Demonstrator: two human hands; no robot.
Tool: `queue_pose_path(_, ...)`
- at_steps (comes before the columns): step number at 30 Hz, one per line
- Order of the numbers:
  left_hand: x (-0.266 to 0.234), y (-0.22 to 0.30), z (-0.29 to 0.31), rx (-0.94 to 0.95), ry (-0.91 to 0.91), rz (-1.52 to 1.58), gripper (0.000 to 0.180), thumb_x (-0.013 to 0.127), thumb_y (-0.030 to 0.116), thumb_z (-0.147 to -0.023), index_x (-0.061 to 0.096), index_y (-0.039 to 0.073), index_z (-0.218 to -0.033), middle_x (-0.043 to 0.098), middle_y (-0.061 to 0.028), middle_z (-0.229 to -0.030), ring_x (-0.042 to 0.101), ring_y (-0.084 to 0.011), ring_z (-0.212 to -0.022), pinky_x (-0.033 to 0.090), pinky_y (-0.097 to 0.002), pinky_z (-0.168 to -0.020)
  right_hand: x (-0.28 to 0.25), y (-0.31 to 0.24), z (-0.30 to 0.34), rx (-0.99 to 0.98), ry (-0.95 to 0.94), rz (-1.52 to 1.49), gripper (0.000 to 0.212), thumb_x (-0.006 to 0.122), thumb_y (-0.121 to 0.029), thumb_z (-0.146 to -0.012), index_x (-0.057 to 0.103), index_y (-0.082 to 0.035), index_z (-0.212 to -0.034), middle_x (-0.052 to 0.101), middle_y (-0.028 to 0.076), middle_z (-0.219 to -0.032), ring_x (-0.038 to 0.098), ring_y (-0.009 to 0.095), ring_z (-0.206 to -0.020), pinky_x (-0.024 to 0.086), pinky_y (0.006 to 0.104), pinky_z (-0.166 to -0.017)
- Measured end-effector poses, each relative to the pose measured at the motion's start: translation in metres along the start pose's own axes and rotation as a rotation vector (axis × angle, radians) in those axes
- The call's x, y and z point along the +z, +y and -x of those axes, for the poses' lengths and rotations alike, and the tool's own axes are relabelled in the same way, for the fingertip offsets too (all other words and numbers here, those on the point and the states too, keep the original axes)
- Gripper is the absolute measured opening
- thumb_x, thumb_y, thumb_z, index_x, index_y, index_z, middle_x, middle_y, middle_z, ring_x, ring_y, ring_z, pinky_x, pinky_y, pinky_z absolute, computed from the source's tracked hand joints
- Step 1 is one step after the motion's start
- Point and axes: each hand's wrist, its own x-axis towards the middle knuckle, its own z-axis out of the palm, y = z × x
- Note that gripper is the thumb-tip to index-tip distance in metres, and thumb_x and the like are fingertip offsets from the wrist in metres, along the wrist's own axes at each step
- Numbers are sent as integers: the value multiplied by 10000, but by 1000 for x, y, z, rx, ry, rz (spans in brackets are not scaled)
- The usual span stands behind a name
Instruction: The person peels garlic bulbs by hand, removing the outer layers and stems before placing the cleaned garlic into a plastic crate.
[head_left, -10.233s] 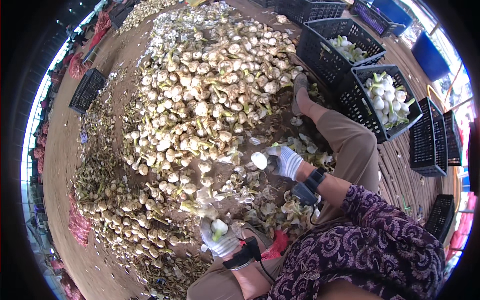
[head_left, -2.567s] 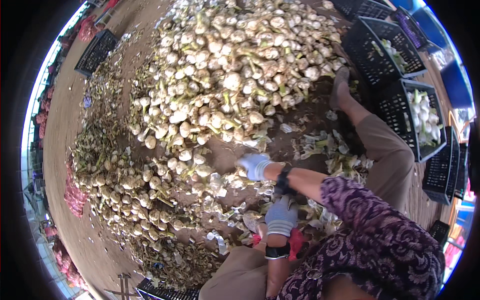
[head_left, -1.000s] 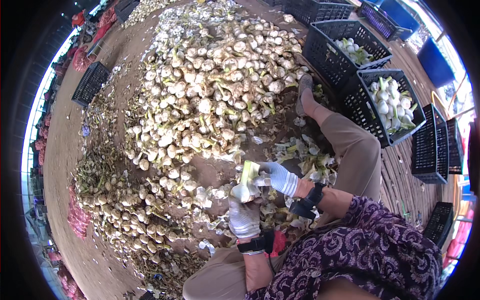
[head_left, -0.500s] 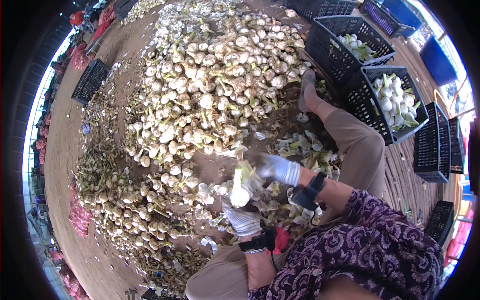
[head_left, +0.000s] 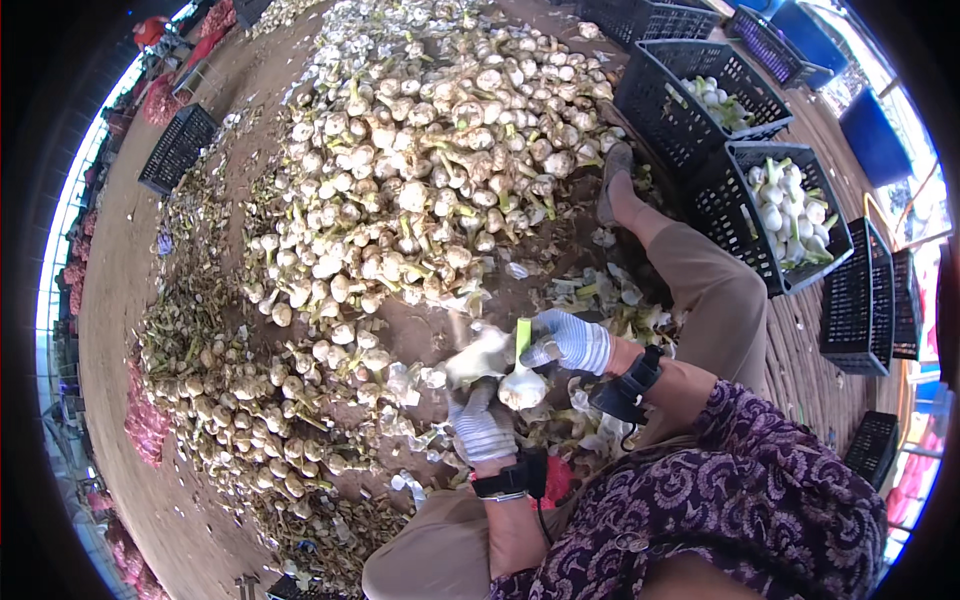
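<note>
My right hand (head_left: 572, 342), in a white and grey-striped glove, is closed round the green stem of a garlic bulb (head_left: 522, 388). The bulb hangs below the fingers, white and smooth, root end down. Just left of it, my left hand (head_left: 482, 425), gloved alike, has its fingers curled at a pale garlic husk (head_left: 478, 358), which is smeared by motion. Its fingertips are partly hidden there. Beyond my hands lies a large heap of unpeeled garlic (head_left: 410, 190) with dirty skins and stems.
Black crates (head_left: 700, 185) at the right hold peeled white garlic (head_left: 792, 215). Loose husks (head_left: 590, 290) lie by my bent right leg (head_left: 715, 270). More garlic (head_left: 260, 415) spreads at left, near a red mesh sack (head_left: 150, 425). A blue tub (head_left: 875, 135) stands far right.
The bulb has passed from my left hand to my right, which now grips its stem and has turned into clear view. Husk has come away from the bulb toward the left hand.
</note>
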Motion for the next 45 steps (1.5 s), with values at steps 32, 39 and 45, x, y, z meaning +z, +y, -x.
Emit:
queue_pose_path(32,37,-30,1,531,-171,-1407,157,546,116,-812,613,-25,-829,592,-113,-616,539,-133,-530,445,-311,-529,-22,33,14,267,373,-857,174,560,-259,-855,592,-91,-887,614,2,-728,578,120,-604,482,285,-526)
queue_pose_path(39,39,-26,0,390,-24,-1075,131,597,89,-791,588,-19,-865,576,-34,-701,529,-108,-621,426,-257,-543,-27,26,21,290,464,-870,159,562,-255,-853,593,-100,-840,605,15,-688,553,124,-564,448,239,-494)
queue_pose_path(45,53,-31,7,607,-112,-1417,233,684,115,-698,598,4,-884,625,-140,-756,609,-245,-666,486,-336,-629,-13,22,26,296,446,-900,163,527,-253,-862,579,-99,-842,586,25,-691,533,144,-564,426,267,-488)
